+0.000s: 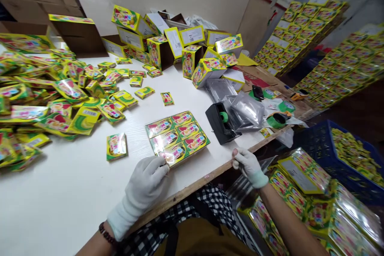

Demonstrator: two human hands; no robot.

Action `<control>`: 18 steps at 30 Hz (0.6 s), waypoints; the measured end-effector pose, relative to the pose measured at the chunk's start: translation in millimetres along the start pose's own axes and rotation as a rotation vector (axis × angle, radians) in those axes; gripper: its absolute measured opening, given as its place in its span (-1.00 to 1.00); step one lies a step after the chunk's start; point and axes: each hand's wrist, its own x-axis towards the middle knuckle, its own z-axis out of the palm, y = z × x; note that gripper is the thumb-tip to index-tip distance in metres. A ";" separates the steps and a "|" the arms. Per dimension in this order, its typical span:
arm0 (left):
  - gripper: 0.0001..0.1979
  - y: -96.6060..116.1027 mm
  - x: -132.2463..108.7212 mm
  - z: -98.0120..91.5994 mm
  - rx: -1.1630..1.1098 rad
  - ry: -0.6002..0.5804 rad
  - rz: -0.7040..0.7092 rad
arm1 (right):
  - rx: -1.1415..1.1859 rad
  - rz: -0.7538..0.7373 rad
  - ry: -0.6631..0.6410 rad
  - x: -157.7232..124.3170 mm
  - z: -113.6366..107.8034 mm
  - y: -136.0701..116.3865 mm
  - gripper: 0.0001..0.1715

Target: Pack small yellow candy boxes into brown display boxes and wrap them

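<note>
Both my hands wear white cloth gloves. My left hand (146, 184) rests on the white table (75, 192), its curled fingers pinching the near corner of a clear-wrapped pack of several small yellow-green boxes (177, 136). My right hand (248, 165) is closed over the table's front wooden edge, to the right of the pack; nothing shows in it. A single small box (116, 146) lies loose to the left of the pack. A black tape dispenser (221, 122) with a green roll stands just right of the pack.
A heap of small boxes (45, 96) covers the table's left. Larger open display cartons (180, 48) stand at the back. Clear plastic bags (244, 108) lie right of the dispenser. Wrapped packs (315, 196) pile beside my right arm, by a blue crate (327, 152). Stacked cartons (300, 28) fill the far right.
</note>
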 end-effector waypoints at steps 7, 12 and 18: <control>-0.83 5.3 -1.0 -2.0 -0.070 -0.061 -0.097 | 0.163 0.183 -0.393 -51.3 137.0 11.7 -0.62; -0.65 10.4 1.1 -4.9 0.012 -0.164 -0.049 | 0.144 0.224 -0.311 -45.2 165.3 27.4 -0.53; -0.85 17.6 18.9 -7.0 0.062 -0.347 -0.149 | 0.093 0.335 -0.257 -38.2 164.6 31.3 -0.43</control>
